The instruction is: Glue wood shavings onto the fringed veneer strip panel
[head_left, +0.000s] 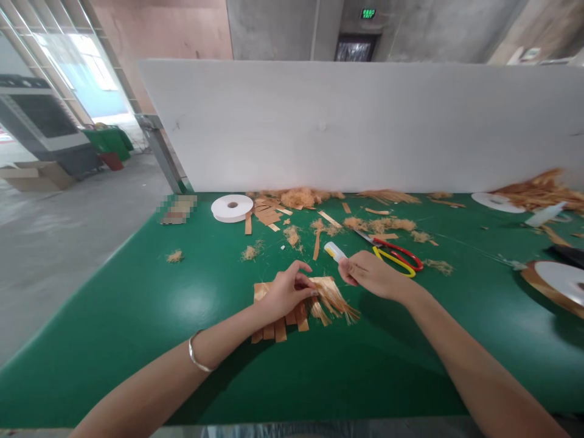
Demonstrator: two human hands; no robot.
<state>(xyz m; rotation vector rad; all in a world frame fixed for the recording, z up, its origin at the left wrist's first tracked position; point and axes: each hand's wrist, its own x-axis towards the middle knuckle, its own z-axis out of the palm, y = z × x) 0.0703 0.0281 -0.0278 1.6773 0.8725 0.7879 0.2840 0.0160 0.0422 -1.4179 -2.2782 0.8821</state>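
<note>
A brown ribbon strip (292,319) lies on the table in front of me, cut into flat tabs along its near edge. Its right end is shredded into a fine, shiny fringe (329,292). My left hand (285,295) rests over the strip, thumb and fingers pinched at the fringe, partly covering the ribbon. Just above and right of it, my right hand (367,272) is closed around a small white glue bottle (334,250) with a yellow patch. The bottle points up and left, its lower part hidden in the fist. Scissors (395,258) with red and yellow handles lie beyond my right hand.
Ribbon scraps (267,212) and frayed fibre clumps (301,196) lie along the white back panel (319,128). A white spool (232,208) sits at back left, a ribbon reel (559,283) at right. Another white bottle (545,214) lies near a brown fibre heap (538,191).
</note>
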